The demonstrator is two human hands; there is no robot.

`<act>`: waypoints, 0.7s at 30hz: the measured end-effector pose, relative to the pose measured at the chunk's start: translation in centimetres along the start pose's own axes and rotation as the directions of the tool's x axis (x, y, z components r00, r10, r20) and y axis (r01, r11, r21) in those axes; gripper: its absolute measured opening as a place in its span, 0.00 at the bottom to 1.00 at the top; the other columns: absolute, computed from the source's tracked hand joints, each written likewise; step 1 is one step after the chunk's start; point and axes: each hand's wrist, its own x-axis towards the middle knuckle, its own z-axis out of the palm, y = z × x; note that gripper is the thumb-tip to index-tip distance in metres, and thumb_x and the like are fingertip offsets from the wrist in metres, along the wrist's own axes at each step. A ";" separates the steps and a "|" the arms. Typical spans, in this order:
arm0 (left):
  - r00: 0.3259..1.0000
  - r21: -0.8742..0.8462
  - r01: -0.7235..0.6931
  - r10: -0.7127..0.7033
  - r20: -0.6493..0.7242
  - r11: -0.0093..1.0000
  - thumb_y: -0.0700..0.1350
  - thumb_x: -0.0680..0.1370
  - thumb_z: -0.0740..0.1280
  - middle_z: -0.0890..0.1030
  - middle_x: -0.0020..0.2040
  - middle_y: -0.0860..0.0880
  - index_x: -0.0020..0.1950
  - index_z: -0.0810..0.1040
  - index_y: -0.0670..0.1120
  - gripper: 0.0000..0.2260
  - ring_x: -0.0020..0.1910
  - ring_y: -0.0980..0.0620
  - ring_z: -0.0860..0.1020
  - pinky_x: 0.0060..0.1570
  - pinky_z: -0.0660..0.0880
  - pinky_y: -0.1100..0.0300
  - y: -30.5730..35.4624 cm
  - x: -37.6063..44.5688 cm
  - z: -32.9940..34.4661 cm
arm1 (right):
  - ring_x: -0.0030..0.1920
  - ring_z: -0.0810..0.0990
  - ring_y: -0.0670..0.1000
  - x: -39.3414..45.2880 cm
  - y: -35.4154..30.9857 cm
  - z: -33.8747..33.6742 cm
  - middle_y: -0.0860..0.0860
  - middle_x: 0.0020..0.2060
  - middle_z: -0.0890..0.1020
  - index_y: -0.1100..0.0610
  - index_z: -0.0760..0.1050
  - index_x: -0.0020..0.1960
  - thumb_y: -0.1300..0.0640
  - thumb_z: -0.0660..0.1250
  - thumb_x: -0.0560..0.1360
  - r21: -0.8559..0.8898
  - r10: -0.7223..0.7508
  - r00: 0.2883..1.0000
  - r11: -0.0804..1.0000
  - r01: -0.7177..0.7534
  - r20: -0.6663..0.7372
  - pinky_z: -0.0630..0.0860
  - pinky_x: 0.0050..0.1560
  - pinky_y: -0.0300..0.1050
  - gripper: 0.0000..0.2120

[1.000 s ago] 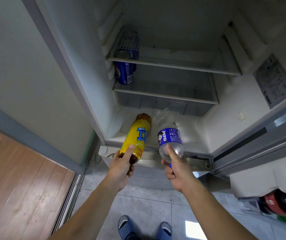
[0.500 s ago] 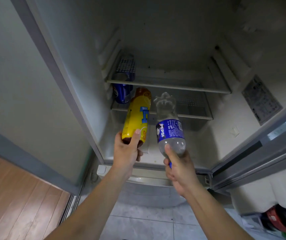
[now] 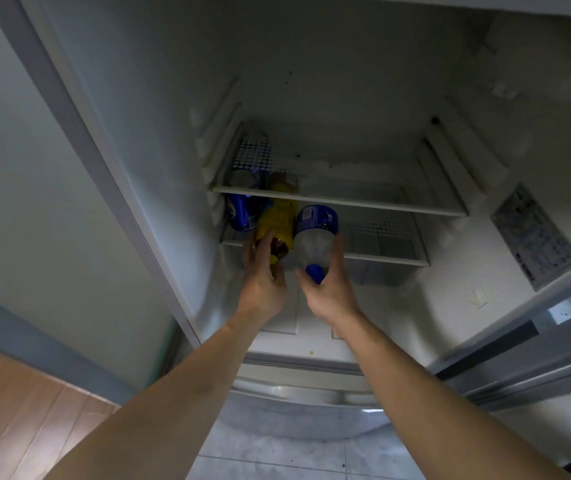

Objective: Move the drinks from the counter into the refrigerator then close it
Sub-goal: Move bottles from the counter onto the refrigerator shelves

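I stand before the open refrigerator. My left hand [image 3: 262, 271] grips the neck end of a yellow-labelled bottle [image 3: 278, 216] whose base is pushed between the two wire shelves. My right hand [image 3: 327, 289] holds a clear Pepsi bottle [image 3: 315, 233] with a blue label and blue cap, also tilted base-first onto the lower shelf [image 3: 381, 252]. Both bottles lie side by side, touching. A blue can [image 3: 240, 211] stands on that lower shelf at the left, just beside the yellow bottle.
The upper shelf [image 3: 363, 202] spans the fridge just above the bottles. The fridge's left wall [image 3: 159, 140] and its open door [image 3: 536, 344] at the right bound the opening. A drawer front [image 3: 297, 400] lies below my arms, wooden floor at lower left.
Both hands have risen and pushed forward, carrying the two bottles from the fridge's bottom opening up into the gap between the shelves beside the blue can.
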 end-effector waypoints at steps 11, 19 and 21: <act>0.958 0.596 -0.139 -0.046 0.285 0.791 0.33 0.78 0.64 0.37 0.81 0.44 0.81 0.41 0.48 0.41 0.75 0.40 0.64 0.61 0.73 0.50 2.3 6.9 0.1 | 0.66 0.73 0.64 7.8 -3.6 -0.7 0.63 0.71 0.65 0.42 0.37 0.80 0.55 0.62 0.80 -0.454 0.113 0.993 0.884 -0.109 -0.018 0.75 0.64 0.55 0.41; 0.951 0.648 -0.126 -0.096 0.296 0.752 0.35 0.77 0.68 0.41 0.81 0.45 0.81 0.40 0.49 0.43 0.76 0.38 0.61 0.63 0.72 0.44 2.6 8.2 0.0 | 0.68 0.71 0.64 7.6 -3.5 -1.1 0.62 0.72 0.65 0.40 0.36 0.79 0.50 0.63 0.81 -0.519 0.137 0.990 0.846 -0.125 -0.015 0.75 0.64 0.59 0.40; 0.962 0.602 -0.132 -0.045 0.269 0.787 0.35 0.78 0.67 0.40 0.81 0.46 0.81 0.42 0.49 0.42 0.72 0.38 0.67 0.57 0.75 0.47 2.0 7.3 -0.1 | 0.65 0.74 0.63 7.3 -3.4 -1.3 0.61 0.70 0.70 0.41 0.37 0.79 0.49 0.63 0.81 -0.558 0.103 0.994 0.823 -0.106 -0.036 0.76 0.62 0.58 0.40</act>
